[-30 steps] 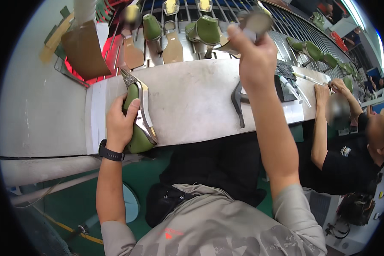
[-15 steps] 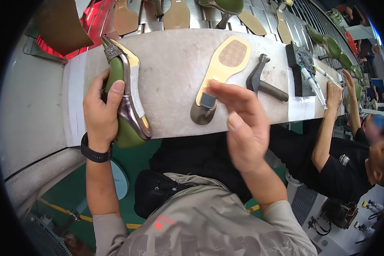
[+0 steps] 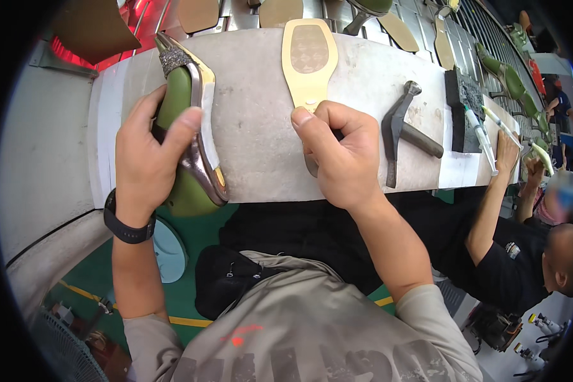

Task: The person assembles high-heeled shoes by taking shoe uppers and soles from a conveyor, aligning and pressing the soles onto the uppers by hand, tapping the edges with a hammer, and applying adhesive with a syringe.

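My left hand is wrapped round a half-made shoe, turned on its side, built over a green last. A glittery band crosses its toe end, and a white strip and metallic brown edging run along its underside. In my right hand is an insole, gripped at its narrow part between thumb and bent fingers. Its wide forepart is pale yellow with a beige patterned pad and points away from me. My fingers hide most of its dark heel end.
Right of my right hand lies a hammer on the pale worktop. Beyond it are a dark block and two syringes. A slatted conveyor behind carries soles and green shoes. A co-worker sits at the right.
My right hand has closed on the insole, which has shifted left and away from me and turned straighter. My left hand still holds the shoe. The co-worker's hands have moved.
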`<action>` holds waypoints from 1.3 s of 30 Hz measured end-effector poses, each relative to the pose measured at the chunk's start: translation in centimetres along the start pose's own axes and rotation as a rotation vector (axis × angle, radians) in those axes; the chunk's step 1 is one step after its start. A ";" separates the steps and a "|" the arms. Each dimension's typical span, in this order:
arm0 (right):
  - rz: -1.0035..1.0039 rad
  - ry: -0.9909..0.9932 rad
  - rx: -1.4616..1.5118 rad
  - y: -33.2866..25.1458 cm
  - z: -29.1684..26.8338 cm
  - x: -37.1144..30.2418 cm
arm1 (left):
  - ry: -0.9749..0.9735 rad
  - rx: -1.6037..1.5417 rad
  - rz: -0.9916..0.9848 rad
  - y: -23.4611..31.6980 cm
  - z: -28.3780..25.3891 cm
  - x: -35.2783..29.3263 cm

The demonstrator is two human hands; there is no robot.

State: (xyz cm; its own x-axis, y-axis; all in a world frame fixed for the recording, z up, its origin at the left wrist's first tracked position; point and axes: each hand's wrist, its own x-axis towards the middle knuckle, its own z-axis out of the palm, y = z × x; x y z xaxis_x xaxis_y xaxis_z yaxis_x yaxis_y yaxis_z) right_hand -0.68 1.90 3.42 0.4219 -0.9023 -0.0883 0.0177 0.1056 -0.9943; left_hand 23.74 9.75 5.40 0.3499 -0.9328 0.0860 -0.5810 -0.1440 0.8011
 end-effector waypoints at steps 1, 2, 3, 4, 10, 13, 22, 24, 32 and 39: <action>-0.005 0.006 0.004 0.1 0.2 -0.1 | -0.082 0.107 -0.030 1.1 -0.3 0.4; -0.049 0.024 -0.016 0.3 0.2 -0.1 | -0.103 0.128 -0.054 2.4 -0.2 0.9; -0.093 0.047 -0.036 0.4 0.2 -0.3 | -0.100 0.135 -0.042 2.9 -0.2 1.1; -0.107 0.055 -0.029 0.6 0.3 -0.2 | -0.102 0.136 -0.037 3.3 0.0 1.2; -0.170 0.006 -0.056 1.0 -0.5 -0.3 | -0.051 -0.201 0.087 1.8 0.4 1.7; -0.356 0.234 -0.104 1.4 -0.7 -1.7 | 0.001 -0.740 0.059 2.3 -1.3 0.2; -0.409 0.113 -0.355 2.8 -6.0 -9.8 | -0.055 -0.916 0.231 3.5 1.7 -0.3; -0.349 0.092 -0.227 3.3 -8.6 -15.2 | -0.037 -0.964 0.239 3.2 2.0 -0.6; 0.433 -0.073 0.536 4.9 -6.6 -16.7 | -0.124 -1.074 0.317 6.7 6.7 0.7; -0.002 0.057 0.285 2.7 -6.9 -15.8 | -0.369 -1.321 0.251 8.9 4.2 1.1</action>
State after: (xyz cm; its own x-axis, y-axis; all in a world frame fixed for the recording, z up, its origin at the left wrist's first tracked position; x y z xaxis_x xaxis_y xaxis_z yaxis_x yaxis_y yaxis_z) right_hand -13.59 13.60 1.74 0.3700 -0.9239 -0.0972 0.2758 0.2091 -0.9382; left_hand 15.88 6.09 10.12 0.0095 -0.9491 0.3148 0.5889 0.2598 0.7653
